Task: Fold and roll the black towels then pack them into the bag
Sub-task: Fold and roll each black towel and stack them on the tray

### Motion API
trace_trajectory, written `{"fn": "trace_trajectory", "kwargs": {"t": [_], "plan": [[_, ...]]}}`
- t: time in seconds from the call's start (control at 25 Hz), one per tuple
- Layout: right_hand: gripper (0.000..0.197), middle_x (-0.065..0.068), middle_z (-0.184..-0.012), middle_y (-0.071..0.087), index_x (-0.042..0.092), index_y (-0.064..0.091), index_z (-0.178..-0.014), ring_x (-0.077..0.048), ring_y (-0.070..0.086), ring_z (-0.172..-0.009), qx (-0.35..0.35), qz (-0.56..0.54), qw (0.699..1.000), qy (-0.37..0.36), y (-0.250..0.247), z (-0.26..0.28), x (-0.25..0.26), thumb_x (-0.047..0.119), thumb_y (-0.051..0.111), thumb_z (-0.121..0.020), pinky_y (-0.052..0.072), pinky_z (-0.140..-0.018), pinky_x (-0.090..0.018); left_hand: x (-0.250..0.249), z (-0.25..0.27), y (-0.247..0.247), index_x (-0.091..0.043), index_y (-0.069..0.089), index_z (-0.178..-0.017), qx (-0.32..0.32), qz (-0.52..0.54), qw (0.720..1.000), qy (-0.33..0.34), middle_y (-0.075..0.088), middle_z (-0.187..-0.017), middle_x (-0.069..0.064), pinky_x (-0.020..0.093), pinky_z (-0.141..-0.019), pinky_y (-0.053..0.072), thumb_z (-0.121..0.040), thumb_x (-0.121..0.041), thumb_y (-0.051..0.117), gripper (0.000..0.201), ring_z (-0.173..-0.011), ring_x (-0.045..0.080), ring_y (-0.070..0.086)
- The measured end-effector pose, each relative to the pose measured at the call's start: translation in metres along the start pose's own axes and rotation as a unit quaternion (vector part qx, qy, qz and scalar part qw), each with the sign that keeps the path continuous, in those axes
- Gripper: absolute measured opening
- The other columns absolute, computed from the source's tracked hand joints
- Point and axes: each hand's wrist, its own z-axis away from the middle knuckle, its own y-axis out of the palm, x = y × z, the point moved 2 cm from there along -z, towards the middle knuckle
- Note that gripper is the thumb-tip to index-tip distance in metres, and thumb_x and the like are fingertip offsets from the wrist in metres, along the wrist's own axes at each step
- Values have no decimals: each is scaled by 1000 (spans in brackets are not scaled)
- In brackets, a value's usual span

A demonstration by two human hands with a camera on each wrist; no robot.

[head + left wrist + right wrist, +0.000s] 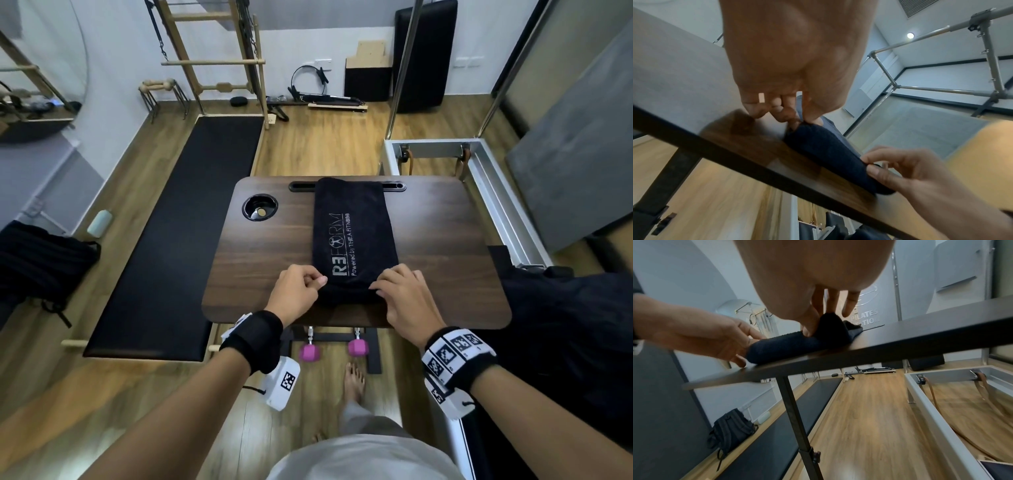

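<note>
A black towel (354, 233) with a pale REFORM logo lies folded in a long strip down the middle of the dark wooden table (445, 240). Its near end is turned up into a short roll (347, 293). My left hand (315, 284) pinches the roll's left end and my right hand (380, 287) grips its right end. In the left wrist view, the left fingers (795, 116) pinch the towel (828, 154). The right wrist view has the right thumb (809, 331) pressed into the roll (789, 345). A black backpack (731, 430) sits on the floor at the left (41, 260).
A round cup holder (259, 207) and a slot (397, 186) are set in the table's far side. Pink dumbbells (356, 347) lie under its near edge. A long black padded bench (191, 222) runs along the left; a metal frame (479, 164) and dark fabric (565, 325) are right.
</note>
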Motion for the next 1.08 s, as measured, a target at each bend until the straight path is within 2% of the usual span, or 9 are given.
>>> {"fn": "trace_trajectory", "kwargs": {"t": [0.16,0.32,0.4,0.48,0.56,0.72,0.88,1.0,1.08], "plan": [[30,0,-99,72,13,81,-99,-27,58,-103,91,-44,991,83,3,-26,-6,-7,62,-89,45,-90,-42,-14,25,-4,-22,72,-109,-106,-116,968,194,61,-100,-7,37,-80,50,-104,-34,66,14,-95,16,55],[31,-5,-98,74,15,81,-97,-29,62,-102,111,-51,985,125,1,-41,-8,-6,61,-86,48,-89,-36,-18,31,3,-20,76,-113,-53,-293,902,312,64,-115,-6,36,-85,43,-100,-55,63,39,-107,18,56],[31,-2,-89,73,19,79,-91,-29,65,-97,121,-66,979,148,1,-44,-11,-4,60,-86,46,-81,-34,-16,26,6,-18,79,-108,-29,-299,911,283,69,-108,-6,38,-85,42,-100,-45,68,31,-103,21,60],[31,2,-79,68,21,74,-89,-28,66,-91,103,-98,978,153,1,-43,-13,-5,58,-87,42,-74,-32,-16,16,6,-15,80,-103,-26,-218,952,214,72,-103,-4,41,-87,42,-102,-35,68,24,-100,23,61],[25,4,-89,69,20,72,-103,-25,64,-94,40,-100,987,116,-3,-36,-12,0,61,-94,45,-82,-37,-17,3,6,-12,78,-98,-16,-153,979,134,74,-99,2,46,-90,45,-105,-31,65,24,-100,28,63],[16,4,-110,63,20,68,-112,-21,57,-107,-109,-32,993,-21,-16,-18,-1,26,66,-98,45,-92,-42,-18,-17,8,-18,60,-80,13,-160,984,74,71,-88,10,44,-80,44,-110,-35,51,35,-96,40,63],[33,3,-112,63,19,66,-116,-22,58,-104,1,72,994,-77,-5,-17,3,38,73,-90,46,-95,-40,-17,-24,15,-16,55,-79,19,-189,980,65,70,-89,13,45,-77,42,-109,-35,46,37,-96,43,62],[28,2,-108,64,19,67,-116,-23,59,-101,60,95,993,-46,3,-25,-2,22,74,-89,46,-93,-38,-15,-27,15,-20,55,-82,18,-180,981,72,65,-81,5,42,-74,38,-108,-41,48,34,-93,40,64],[20,1,-102,64,17,69,-110,-24,59,-96,62,66,995,-29,3,-33,-5,13,73,-90,47,-87,-37,-15,-23,10,-23,56,-101,-15,-151,984,97,63,-89,-3,42,-78,43,-108,-49,50,28,-95,31,65]]}}
